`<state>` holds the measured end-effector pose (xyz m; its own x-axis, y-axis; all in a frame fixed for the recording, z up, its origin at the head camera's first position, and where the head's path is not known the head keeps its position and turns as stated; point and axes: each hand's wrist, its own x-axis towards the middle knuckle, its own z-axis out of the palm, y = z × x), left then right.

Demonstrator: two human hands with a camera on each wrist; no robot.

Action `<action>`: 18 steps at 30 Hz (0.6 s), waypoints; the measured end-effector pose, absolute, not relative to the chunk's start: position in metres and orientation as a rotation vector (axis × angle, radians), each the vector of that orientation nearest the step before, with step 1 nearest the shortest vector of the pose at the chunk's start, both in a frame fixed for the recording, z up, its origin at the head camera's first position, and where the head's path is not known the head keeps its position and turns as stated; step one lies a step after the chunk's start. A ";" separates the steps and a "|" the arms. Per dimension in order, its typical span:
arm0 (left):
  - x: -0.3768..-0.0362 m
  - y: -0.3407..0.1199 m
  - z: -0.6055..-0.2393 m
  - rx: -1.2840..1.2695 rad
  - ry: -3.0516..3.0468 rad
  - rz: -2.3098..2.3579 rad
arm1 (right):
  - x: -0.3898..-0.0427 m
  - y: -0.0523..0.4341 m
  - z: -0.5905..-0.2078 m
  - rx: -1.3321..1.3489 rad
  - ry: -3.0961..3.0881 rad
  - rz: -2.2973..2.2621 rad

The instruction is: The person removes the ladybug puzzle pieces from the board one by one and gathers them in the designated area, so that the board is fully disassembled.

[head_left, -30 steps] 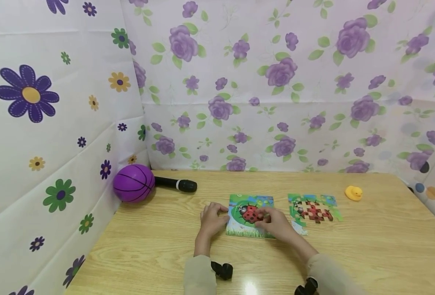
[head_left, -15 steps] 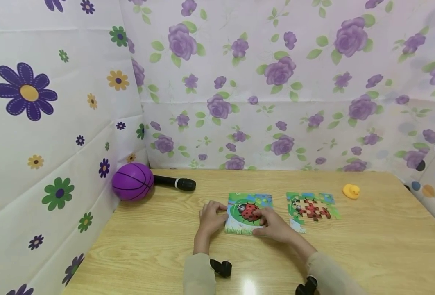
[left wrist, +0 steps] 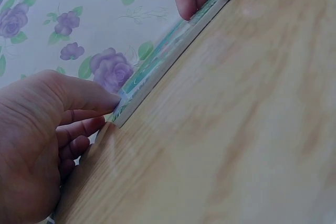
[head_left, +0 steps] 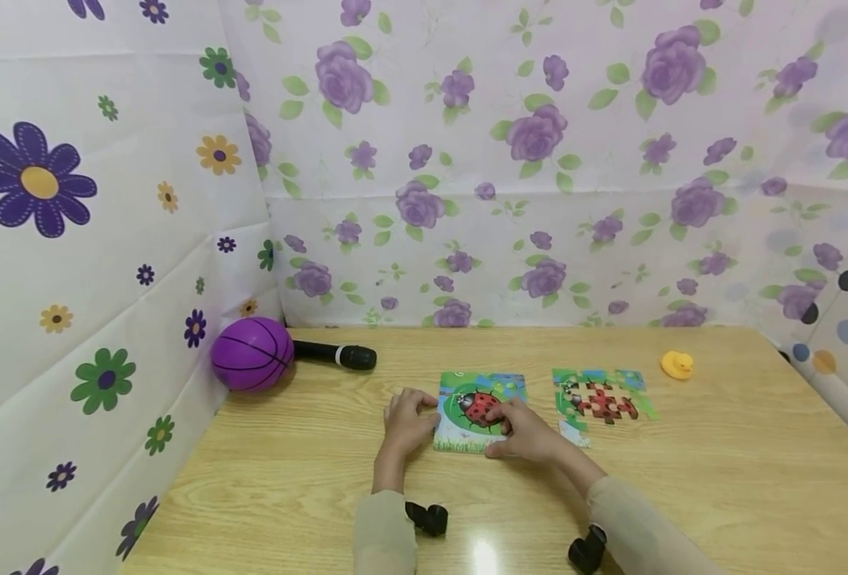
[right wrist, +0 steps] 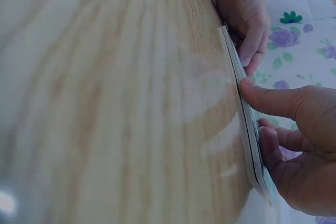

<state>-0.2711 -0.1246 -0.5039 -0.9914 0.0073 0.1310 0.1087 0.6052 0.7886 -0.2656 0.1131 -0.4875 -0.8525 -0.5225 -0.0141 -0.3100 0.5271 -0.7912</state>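
Observation:
A ladybug jigsaw board (head_left: 470, 411) lies flat on the wooden table in front of me. At its left edge is my left hand (head_left: 406, 423); in the left wrist view its thumb (left wrist: 97, 97) touches the board's near corner, the other fingers loosely bent beside it. My right hand (head_left: 528, 435) lies over the board's right part, fingertips on the ladybug picture and thumb (right wrist: 270, 100) against the near edge. No separate piece shows between its fingers, and the hand covers the lower right corner. To the right lie partly joined jigsaw pieces (head_left: 607, 406) with gaps among them.
A yellow toy duck (head_left: 677, 365) sits at the back right of the table (head_left: 309, 471). Back left are a purple ball (head_left: 253, 354) and a black microphone (head_left: 336, 354). Flowered cloth (head_left: 424, 160) hangs behind and at the sides.
My right hand has shifted slightly toward me and left on the board, its thumb coming down to the near edge. My left hand stays at the left edge. The head view has shifted slightly.

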 end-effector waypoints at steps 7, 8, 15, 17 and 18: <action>-0.271 -0.126 -0.503 -0.091 -2.712 -1.348 | -0.266 0.112 -0.490 -0.716 2.466 -1.295; -0.271 -0.126 -0.504 -0.093 -2.713 -1.346 | -0.266 0.113 -0.491 -0.714 2.449 -1.315; -0.270 -0.126 -0.504 -0.103 -2.705 -1.364 | -0.267 0.118 -0.494 -0.669 2.318 -1.450; -0.271 -0.126 -0.504 -0.102 -2.707 -1.363 | -0.268 0.119 -0.494 -0.633 2.293 -1.487; -0.271 -0.126 -0.504 -0.103 -2.705 -1.363 | -0.269 0.120 -0.495 -0.609 2.288 -1.502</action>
<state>-0.2710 -0.1255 -0.5040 -0.9916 0.0105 0.1292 0.1101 0.5942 0.7967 -0.2693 0.1197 -0.4951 -0.8518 -0.5221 -0.0443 -0.1671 0.3508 -0.9214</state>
